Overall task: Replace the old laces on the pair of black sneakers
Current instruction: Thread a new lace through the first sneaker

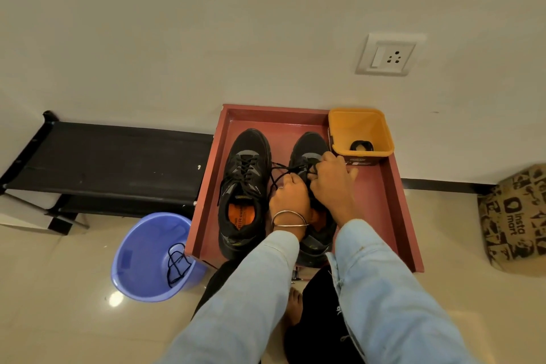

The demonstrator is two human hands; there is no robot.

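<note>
Both hands work at the right sneaker [308,156] in the red tray [393,216]: left hand [288,196] pinches the black lace [279,176], right hand [332,179] seems curled on it too. Left sneaker [243,186] insole reads "AIR"; the paper bag [515,219] reads "instamart".

Both arms reach forward, close together, in pale blue sleeves. The left hand [288,199] has its back turned up and its fingers curled into a pinch at the far end, two thin bangles round the wrist. The right hand [331,179], just beyond and touching it, also has its fingers curled down in a grip.
</note>
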